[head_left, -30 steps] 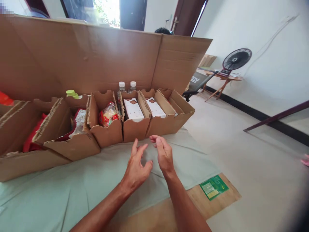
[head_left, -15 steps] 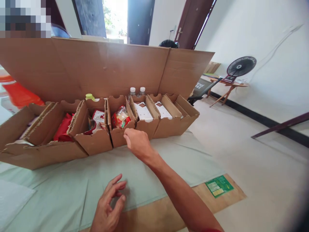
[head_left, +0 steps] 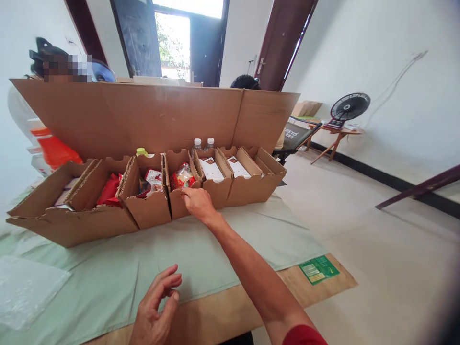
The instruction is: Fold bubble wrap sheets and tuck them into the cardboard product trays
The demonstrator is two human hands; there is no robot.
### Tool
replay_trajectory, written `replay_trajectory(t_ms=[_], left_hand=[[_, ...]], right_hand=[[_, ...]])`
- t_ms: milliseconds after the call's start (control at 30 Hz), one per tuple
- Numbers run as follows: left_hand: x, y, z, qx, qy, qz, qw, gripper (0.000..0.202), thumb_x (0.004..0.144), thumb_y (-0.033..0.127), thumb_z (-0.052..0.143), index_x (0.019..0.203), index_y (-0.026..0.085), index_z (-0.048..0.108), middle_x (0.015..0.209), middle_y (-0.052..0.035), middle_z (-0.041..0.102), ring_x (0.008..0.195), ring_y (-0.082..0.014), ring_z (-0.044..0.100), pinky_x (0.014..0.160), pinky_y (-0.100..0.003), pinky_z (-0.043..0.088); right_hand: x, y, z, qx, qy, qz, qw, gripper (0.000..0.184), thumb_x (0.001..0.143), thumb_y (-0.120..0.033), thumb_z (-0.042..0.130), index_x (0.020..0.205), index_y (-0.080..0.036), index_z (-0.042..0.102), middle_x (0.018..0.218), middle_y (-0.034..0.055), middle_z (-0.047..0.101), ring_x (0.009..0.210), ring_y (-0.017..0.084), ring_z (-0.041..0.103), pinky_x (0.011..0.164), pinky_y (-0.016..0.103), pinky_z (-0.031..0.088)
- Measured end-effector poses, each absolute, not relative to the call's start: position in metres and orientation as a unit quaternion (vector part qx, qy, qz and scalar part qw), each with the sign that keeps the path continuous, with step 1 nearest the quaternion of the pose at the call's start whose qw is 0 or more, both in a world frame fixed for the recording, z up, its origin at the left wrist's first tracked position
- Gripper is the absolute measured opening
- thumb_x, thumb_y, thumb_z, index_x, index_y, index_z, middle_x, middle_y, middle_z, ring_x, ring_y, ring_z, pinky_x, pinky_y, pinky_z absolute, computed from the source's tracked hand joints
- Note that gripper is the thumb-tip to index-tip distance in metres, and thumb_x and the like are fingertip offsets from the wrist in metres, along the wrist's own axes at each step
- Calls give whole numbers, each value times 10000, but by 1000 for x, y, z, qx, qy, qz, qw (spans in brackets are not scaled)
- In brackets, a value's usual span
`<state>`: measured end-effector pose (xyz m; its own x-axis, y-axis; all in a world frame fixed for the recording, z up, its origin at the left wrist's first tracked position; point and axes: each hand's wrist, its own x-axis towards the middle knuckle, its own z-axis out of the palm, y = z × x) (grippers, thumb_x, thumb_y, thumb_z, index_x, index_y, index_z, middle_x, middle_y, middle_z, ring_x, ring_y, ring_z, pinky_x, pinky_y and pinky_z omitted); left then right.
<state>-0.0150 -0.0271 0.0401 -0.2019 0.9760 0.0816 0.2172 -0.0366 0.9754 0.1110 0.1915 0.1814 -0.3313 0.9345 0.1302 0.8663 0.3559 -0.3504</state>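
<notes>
A row of open cardboard boxes (head_left: 153, 209) stands on a pale green cloth (head_left: 230, 235). My right hand (head_left: 197, 203) reaches to the box (head_left: 179, 208) near the middle, fingers closed at its front rim; the fingertips are partly hidden. Inside that box lies a red and clear snack packet (head_left: 183, 178), just beyond the fingers. My left hand (head_left: 158, 299) hovers low over the table's near edge, fingers apart and holding nothing. Left of the middle box, other boxes hold a red bag (head_left: 109, 190) and a red and white packet (head_left: 154, 178). White cartons (head_left: 211, 168) fill boxes to the right.
Behind the boxes rises a tall cardboard panel (head_left: 168, 112). Two white-capped bottles (head_left: 197, 143) and a yellow-green cap (head_left: 141, 151) show at its foot. A clear plastic sheet (head_left: 28, 292) lies at left, a green label (head_left: 319, 270) at right. Two people's heads show beyond the panel.
The view has shifted, bringing more of the room's top and the left box end into sight. My right hand stays at the middle box's front rim. My left hand remains low and open.
</notes>
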Motion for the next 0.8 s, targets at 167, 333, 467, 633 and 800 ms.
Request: replay_trajectory(t_ms=[167, 333, 467, 633, 800], left_hand=[[-38, -33, 35, 475, 604, 510, 386, 405, 912, 598, 621, 1024, 240, 772, 1336, -118, 689, 1161, -270, 703, 998, -390, 582], [-62, -18, 42, 503, 616, 477, 374, 386, 900, 538, 664, 1118, 232, 754, 1426, -121, 637, 1340, -310, 592, 1085, -435, 531], [-53, -6, 50, 544, 605, 464, 350, 492, 910, 492, 659, 1356, 286, 631, 1536, -96, 540, 1261, -284, 632, 1053, -444, 547], [-21, 0, 49, 571, 596, 436, 360, 682, 906, 487, 649, 1535, 325, 440, 1601, -96, 465, 1368, -326, 553, 1133, -534, 470], [1, 2, 35, 597, 564, 416, 392, 611, 901, 512, 635, 1437, 236, 534, 1440, -151, 607, 1365, -342, 555, 1117, -510, 484]], right_hand=[[158, 123, 164, -500, -843, 131, 149, 262, 989, -200, 520, 1024, -256, 774, 999, 51, 815, 922, 219, 747, 749, 285, 467], [256, 41, 161, -405, -865, 192, 224, 311, 1007, -258, 491, 1107, -322, 779, 985, 32, 821, 839, 224, 758, 774, 347, 553], [329, 9, 141, -565, -670, 186, 444, 281, 1002, -371, 554, 1211, -366, 742, 1057, 62, 805, 936, 251, 763, 792, 380, 598], [350, -23, 82, -568, -573, 285, 517, 683, 850, -697, 671, 1401, -300, 600, 1233, 148, 727, 967, 310, 749, 831, 458, 615], [317, -21, 53, -648, -552, 279, 443, 674, 822, -626, 740, 1337, -227, 568, 1247, 148, 703, 1162, 335, 667, 1002, 486, 550]])
